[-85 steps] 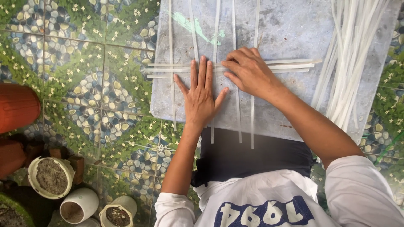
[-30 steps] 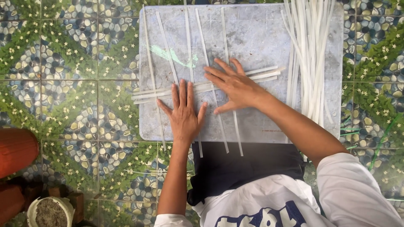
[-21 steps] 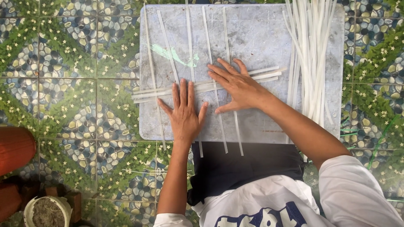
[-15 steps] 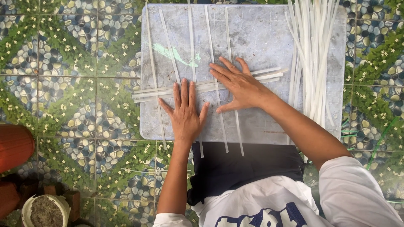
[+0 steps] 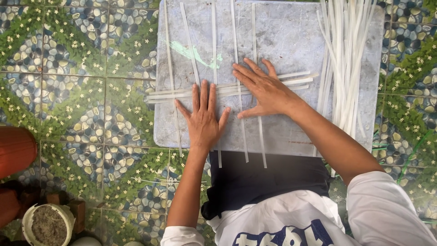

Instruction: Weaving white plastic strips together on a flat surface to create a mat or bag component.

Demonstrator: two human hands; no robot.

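Your left hand (image 5: 205, 119) lies flat and open, palm down, fingers spread, pressing on the thin white flat strips (image 5: 227, 89) that are laid crosswise into a loose lattice. Your right hand (image 5: 265, 89) is just beside it, up and to the right, also open and flat, its fingers resting on the horizontal strips where they cross the upright ones. Neither hand grips anything. Under both hands sits the grey, scuffed rectangular board (image 5: 291, 41), with a green smear above your left fingertips. Beyond your right forearm, a loose bundle of long white strips (image 5: 343, 64) runs along the board's edge. Well off your left elbow stands a round pale pot filled with grey soil (image 5: 48, 224) on the pebble-patterned floor tiles (image 5: 77, 91).
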